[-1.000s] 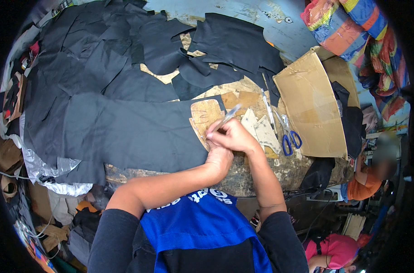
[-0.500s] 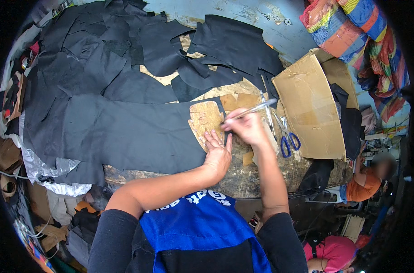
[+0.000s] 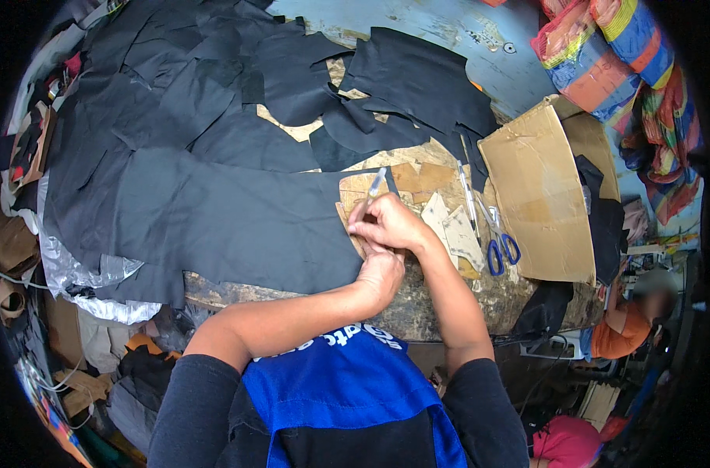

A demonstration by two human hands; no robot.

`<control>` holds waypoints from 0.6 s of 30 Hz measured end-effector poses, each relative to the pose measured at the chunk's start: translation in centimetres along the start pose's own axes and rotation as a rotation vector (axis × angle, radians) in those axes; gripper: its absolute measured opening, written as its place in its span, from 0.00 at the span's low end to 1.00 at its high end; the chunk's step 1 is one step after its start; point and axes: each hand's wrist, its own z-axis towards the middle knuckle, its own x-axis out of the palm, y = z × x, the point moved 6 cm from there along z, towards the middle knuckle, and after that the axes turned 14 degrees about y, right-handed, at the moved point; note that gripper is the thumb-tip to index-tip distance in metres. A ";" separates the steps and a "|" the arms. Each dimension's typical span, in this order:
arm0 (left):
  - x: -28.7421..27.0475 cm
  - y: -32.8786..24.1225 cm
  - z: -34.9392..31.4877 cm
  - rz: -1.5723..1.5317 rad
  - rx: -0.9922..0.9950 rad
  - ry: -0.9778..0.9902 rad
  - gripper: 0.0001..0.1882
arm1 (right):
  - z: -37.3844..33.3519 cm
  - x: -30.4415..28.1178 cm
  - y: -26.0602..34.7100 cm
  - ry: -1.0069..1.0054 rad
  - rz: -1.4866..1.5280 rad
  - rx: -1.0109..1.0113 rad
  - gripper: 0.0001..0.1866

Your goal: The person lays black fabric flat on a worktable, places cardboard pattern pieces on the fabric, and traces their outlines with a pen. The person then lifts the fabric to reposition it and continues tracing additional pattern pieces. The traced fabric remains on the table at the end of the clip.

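A light brown, wood-coloured template (image 3: pixel 356 186) lies on a large sheet of black leather-like material (image 3: pixel 238 222), near its right end. My right hand (image 3: pixel 396 223) is closed around a pen (image 3: pixel 376 187), its shaft slanting up past my fingers and its lower end by the template's left edge. Below it, my left hand (image 3: pixel 383 278) rests flat on the template's lower part. My right hand covers much of the left fingers and some of the template.
Blue-handled scissors (image 3: pixel 503 253), pale pattern pieces (image 3: pixel 462 236) and a thin rod (image 3: pixel 469 195) lie to the right. Beyond stands an open cardboard box (image 3: pixel 538 195). More black pieces (image 3: pixel 285 78) overlap across the far side. People sit at lower right.
My right hand has moved left and down with the pen, from the template's right side across to its left edge. My left hand has shifted slightly and is now partly covered.
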 end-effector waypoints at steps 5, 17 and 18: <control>-1.0 0.1 -0.8 0.121 -0.067 -0.194 0.19 | 2.6 -0.5 0.0 -0.258 -0.032 -0.115 0.08; -1.2 1.8 -0.9 -0.121 0.019 -0.130 0.17 | 3.1 -0.9 0.2 -0.369 -0.142 -0.183 0.08; -1.5 2.1 -0.9 -0.112 0.009 -0.125 0.18 | 3.1 -1.0 0.3 -0.367 -0.165 -0.198 0.08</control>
